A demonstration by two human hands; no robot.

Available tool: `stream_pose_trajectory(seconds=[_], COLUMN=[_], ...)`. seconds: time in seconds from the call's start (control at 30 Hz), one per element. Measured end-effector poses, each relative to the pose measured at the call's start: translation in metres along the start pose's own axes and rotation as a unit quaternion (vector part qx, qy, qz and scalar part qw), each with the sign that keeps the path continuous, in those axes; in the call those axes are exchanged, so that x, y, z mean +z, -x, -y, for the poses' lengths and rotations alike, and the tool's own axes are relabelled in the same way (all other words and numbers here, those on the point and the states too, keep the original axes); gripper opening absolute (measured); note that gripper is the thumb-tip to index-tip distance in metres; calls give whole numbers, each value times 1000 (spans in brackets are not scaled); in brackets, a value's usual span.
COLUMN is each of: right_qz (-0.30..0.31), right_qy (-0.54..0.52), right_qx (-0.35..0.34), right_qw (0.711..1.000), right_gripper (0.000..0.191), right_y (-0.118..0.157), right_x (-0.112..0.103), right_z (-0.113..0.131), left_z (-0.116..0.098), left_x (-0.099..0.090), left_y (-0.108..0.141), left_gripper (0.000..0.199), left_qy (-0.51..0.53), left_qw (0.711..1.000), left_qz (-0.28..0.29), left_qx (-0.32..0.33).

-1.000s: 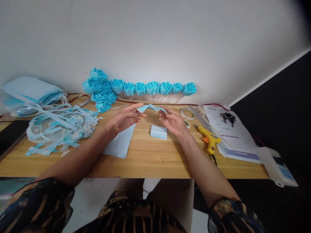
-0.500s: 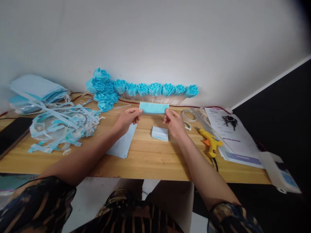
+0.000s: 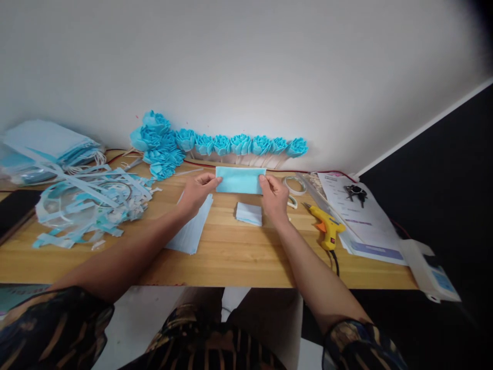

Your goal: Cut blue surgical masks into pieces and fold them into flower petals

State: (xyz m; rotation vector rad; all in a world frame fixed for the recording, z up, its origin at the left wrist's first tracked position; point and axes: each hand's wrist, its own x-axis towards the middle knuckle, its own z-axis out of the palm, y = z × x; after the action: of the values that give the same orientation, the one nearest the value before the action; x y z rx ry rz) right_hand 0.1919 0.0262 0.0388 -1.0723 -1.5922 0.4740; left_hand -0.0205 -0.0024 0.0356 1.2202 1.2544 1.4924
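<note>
The blue sheet (image 3: pixel 241 180) has dipped (edge seemingly clear of the folded stack (image 3: pixel 249 214)).

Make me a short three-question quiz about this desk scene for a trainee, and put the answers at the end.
1. True or false: the left hand and the right hand grip opposite ends of the blue sheet.
2. Which of these is nearest to the right hand? A: keys. B: yellow glue gun. C: heap of cut strips.
3. Fill in: a row of blue flowers runs along the ____.
Key: 1 true; 2 B; 3 wall.
</note>
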Motion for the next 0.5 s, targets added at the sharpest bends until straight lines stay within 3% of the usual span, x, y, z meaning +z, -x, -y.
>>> stream_pose_trajectory(seconds=[0.33,0.5], right_qz=[-21,-21], right_qy=[20,23], right_qx=[-16,-35], right_qw=[999,999], right_gripper=[39,39], right_y=[1,1], right_x=[-1,-1], right_z=[-1,-1], left_z=[-1,-4], left_x=[0,1], left_y=[-2,-1], left_gripper=[32,35], left_qy=[7,80], left_qw=[999,995], left_qz=[36,53], left_qx=[-9,-40])
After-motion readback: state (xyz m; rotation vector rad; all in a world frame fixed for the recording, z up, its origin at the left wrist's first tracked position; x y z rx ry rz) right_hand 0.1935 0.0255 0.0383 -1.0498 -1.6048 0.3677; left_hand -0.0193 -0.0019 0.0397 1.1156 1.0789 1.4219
